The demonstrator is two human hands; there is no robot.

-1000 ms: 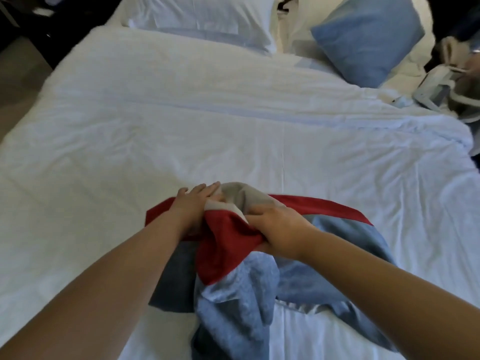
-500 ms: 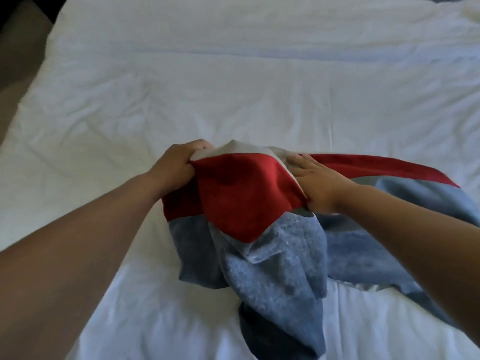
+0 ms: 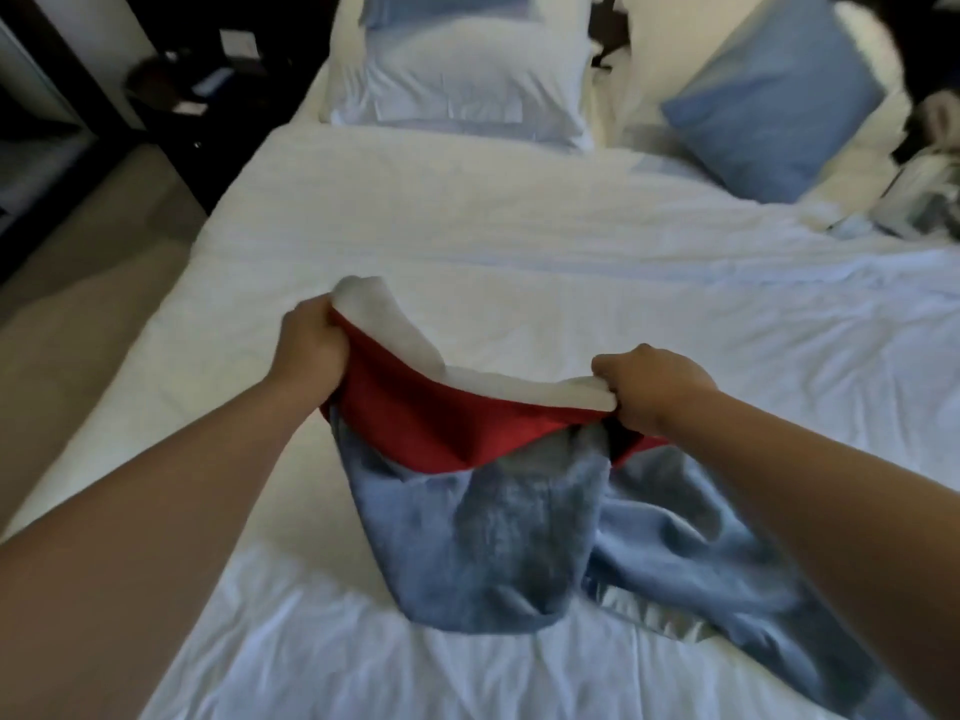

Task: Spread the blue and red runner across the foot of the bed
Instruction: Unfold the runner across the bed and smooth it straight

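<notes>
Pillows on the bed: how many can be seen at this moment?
2. A white pillow lies at the head of the bed, left of centre; a blue pillow leans at the upper right. More may be hidden beyond the frame.

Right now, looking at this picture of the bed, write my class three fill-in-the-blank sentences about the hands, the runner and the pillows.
1. Both the left hand and the right hand grip the runner along its ____ band.
2. The runner's lower part, hanging bunched over the sheet, is coloured ____.
3. The blue cushion leans to the ____ of the white pillow.

Missing words: red; blue; right
</notes>
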